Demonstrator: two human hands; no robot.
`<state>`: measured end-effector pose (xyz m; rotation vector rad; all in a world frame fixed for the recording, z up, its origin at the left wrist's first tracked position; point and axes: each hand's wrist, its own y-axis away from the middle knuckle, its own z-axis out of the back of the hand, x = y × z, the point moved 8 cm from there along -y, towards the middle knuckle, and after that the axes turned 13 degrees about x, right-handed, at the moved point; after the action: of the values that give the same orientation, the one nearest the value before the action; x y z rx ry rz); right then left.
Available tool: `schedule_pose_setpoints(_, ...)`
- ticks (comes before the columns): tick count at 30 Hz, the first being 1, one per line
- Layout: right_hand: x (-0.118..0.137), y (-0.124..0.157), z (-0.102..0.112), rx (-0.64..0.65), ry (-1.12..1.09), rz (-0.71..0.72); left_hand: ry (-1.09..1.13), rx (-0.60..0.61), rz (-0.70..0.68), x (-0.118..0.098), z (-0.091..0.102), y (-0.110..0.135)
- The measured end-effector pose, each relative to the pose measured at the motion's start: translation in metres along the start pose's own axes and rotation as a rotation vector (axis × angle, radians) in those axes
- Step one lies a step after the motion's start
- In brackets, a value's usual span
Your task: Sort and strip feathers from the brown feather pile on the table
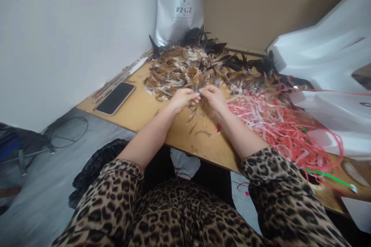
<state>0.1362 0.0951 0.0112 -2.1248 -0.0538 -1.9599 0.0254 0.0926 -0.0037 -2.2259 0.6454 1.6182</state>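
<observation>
Over the wooden table, my left hand [185, 97] and my right hand [213, 96] meet, thumbs and fingertips pinched close together. Both are closed on what looks like a small feather [199, 83], its tip showing just past the fingers; its lower end is hidden. Directly behind them lies a wide heap of brown, white and black feathers [174, 67]. A few loose feather bits [191, 115] are scattered on the tabletop below my hands. Beside my right forearm spreads a tangled pile of red and pink ribbon strips [266, 117].
A phone [116, 98] lies at the table's left edge [139, 119], near thin sticks [116, 81] along the wall. A white printed bag [181, 11] stands behind the feathers. White plastic [324, 50] rises at right, with a green tie [333, 174] below. A black bag [95, 170] is on the floor.
</observation>
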Motion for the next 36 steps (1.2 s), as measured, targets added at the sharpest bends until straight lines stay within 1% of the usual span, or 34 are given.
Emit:
schedule_pose_setpoints(5,0.007,0.001,0.002,0.084,0.012,-0.073,-0.001,-0.055,-0.046,-0.011,0.011,0.002)
schedule_pose_setpoints(9,0.022,0.004,-0.002,0.226,0.157,-0.09,0.09,-0.097,-0.092,-0.017,0.022,0.003)
schedule_pose_setpoints(12,0.027,0.008,-0.012,0.406,0.358,-0.093,0.171,-0.132,-0.117,-0.018,0.027,0.003)
schedule_pose_setpoints(15,0.023,0.016,-0.027,0.609,0.622,-0.095,0.2,-0.163,-0.099,-0.016,0.029,0.004)
schedule_pose_setpoints(16,0.022,0.019,-0.032,0.663,0.716,-0.082,0.2,-0.169,-0.089,-0.016,0.029,0.005)
schedule_pose_setpoints(18,0.023,0.026,-0.042,0.731,0.917,-0.035,0.197,-0.164,-0.082,-0.016,0.028,0.005)
schedule_pose_setpoints(22,0.023,0.034,-0.057,0.751,1.289,0.037,0.188,-0.126,-0.084,-0.017,0.024,0.004)
schedule_pose_setpoints(24,0.02,0.035,-0.062,0.759,1.396,0.039,0.176,-0.121,-0.076,-0.016,0.023,0.005)
schedule_pose_setpoints(26,0.016,0.036,-0.064,0.769,1.436,0.035,0.163,-0.119,-0.064,-0.015,0.022,0.005)
schedule_pose_setpoints(30,0.016,0.032,-0.059,0.768,1.355,0.043,0.144,-0.09,-0.068,-0.015,0.022,0.004)
schedule_pose_setpoints(34,0.035,0.022,-0.04,0.682,1.166,0.093,0.093,-0.055,-0.041,-0.014,0.021,0.003)
schedule_pose_setpoints(36,0.047,0.018,-0.03,0.641,1.102,0.101,0.051,-0.011,-0.007,-0.012,0.017,0.004)
